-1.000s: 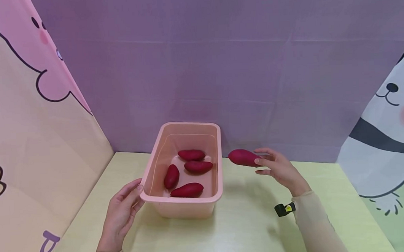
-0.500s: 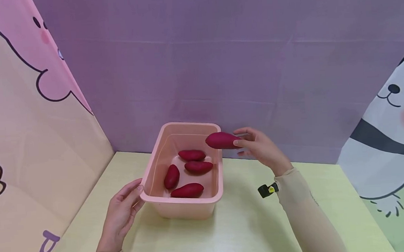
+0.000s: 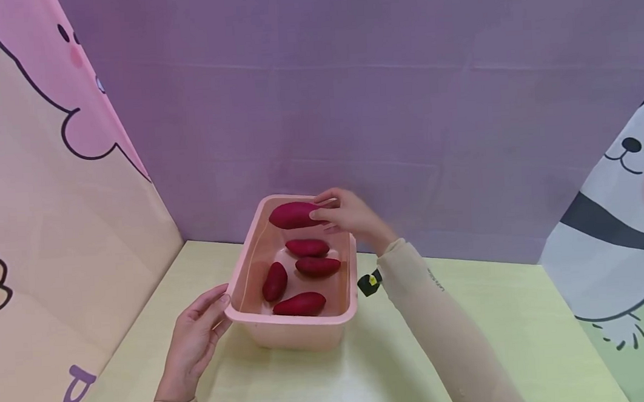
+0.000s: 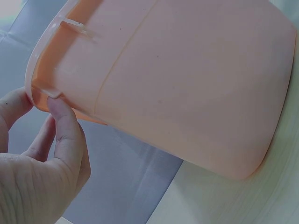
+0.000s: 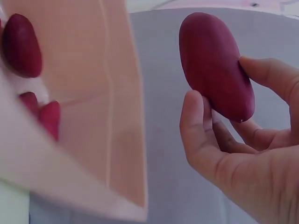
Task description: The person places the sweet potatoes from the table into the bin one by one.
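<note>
A pink plastic bin (image 3: 293,333) stands on the table, with several dark red sweet potatoes lying in it; one sweet potato (image 3: 299,304) is near its front wall. My left hand (image 3: 195,338) pinches the bin's front left corner at the rim, thumb and fingers on either side, as the left wrist view (image 4: 51,154) shows close up. Over the back part of the bin, my right hand (image 3: 355,217) holds another sweet potato (image 3: 292,216) by one end, its other end pointing left. In the right wrist view this held sweet potato (image 5: 215,65) sits between thumb and fingertips.
The pale yellow table (image 3: 417,342) meets a purple cloth wall (image 3: 383,113) close behind the bin. Cartoon-printed panels stand left (image 3: 56,239) and right (image 3: 619,240). A small black camera (image 3: 369,282) sits on the right wrist.
My right hand has carried its sweet potato leftward and up, from beside the bin, across the right rim, to over the bin's back part. The left hand keeps its grip on the corner.
</note>
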